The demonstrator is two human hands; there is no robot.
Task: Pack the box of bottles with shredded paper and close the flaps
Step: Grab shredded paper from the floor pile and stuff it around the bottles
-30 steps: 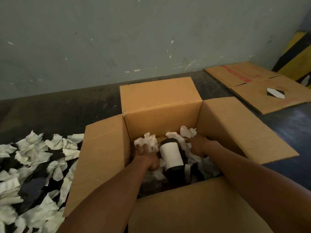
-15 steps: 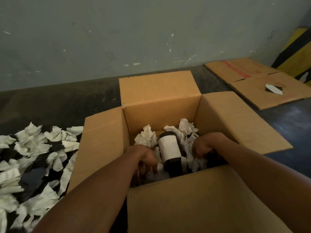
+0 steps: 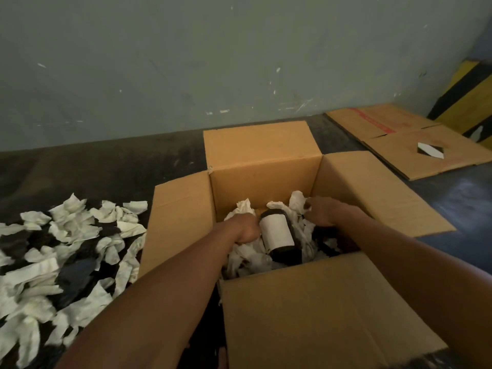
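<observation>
A dark bottle with a white label lies tilted in the open box, long axis running away from the viewer. Shredded paper surrounds it. The left hand presses curled into paper beside it; the right hand pinches a paper wad.

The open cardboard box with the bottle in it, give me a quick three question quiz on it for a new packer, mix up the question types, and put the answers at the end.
1. True or false: all four flaps of the cardboard box are folded shut.
2. Multiple choice: the loose pile of shredded paper on the floor lies A) to the person's left of the box, B) on the flattened cardboard, C) against the wall behind the box.
3. Fill in: the dark bottle lies between the left hand and the ____ hand.

Key: 1 false, the flaps stand open. 2 A. 3 right; both hands are down among the paper inside the box.
</observation>
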